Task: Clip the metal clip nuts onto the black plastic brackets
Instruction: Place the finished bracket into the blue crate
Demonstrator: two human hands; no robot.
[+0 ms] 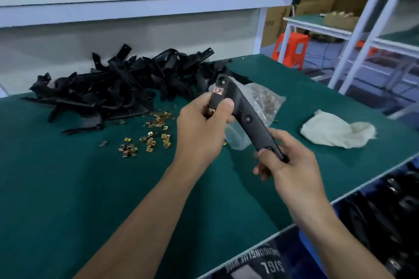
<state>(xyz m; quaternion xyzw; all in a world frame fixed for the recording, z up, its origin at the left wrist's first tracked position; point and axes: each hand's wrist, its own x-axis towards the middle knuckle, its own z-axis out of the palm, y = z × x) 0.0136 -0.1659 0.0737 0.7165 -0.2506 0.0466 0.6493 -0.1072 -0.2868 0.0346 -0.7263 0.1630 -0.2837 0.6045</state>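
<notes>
Our hands share one black plastic bracket (249,118), lifted above the green bench mat (68,176). Our left hand (204,129) wraps its fingers round the short upper arm, thumb laid against its edge. Our right hand (288,165) pinches the narrow lower end between thumb and curled fingers.

Going from largest to smallest, the heap of unworked brackets (118,90) lies at the back of the mat, well apart from our hands. The held bracket comes next. We judge it light and stiff, with a matt skin that grips well, though its long angled shape will twist if we hold it at one end only, so a hand near each end suits it. Behind it sits a clear plastic bag of clip nuts (267,99), soft and crinkly. A white cloth (335,131) lies to its right.

Loose clip nuts (149,138) are scattered on the mat to the left of our left hand. They look small, thin, springy and slick, best pinched by their flat faces. One copper-toned clip nut (218,91) sits on the bracket's upper arm just above our left thumb. Another metal piece (212,111) shows beside that thumb, but we cannot tell whether it is seated. Pushing a nut home probably calls for firm thumb pressure along the arm.
</notes>
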